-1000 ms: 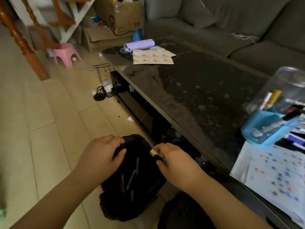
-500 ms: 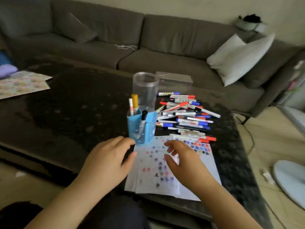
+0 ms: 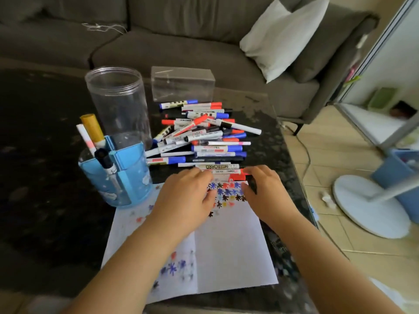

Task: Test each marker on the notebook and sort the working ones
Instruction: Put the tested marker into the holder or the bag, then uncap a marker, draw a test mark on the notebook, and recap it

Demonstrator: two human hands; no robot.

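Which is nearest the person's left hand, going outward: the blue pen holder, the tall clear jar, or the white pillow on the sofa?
From the left hand:
1. Blue pen holder, just to its left on the table.
2. Tall clear jar, behind the holder.
3. White pillow, far back right on the sofa.

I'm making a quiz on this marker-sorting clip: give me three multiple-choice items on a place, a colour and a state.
1. Where does the blue pen holder stand?
A. left of the marker pile
B. on the sofa
C. on the floor

2. What colour is the pillow?
A. red
B. white
C. black

3. What is in the clear plastic jar?
A. markers
B. water
C. nothing

Answers: 1 A, the holder stands on the table's left side beside the pile; 2 B, it shows pale white against the grey sofa; 3 C, the table shows through its walls.
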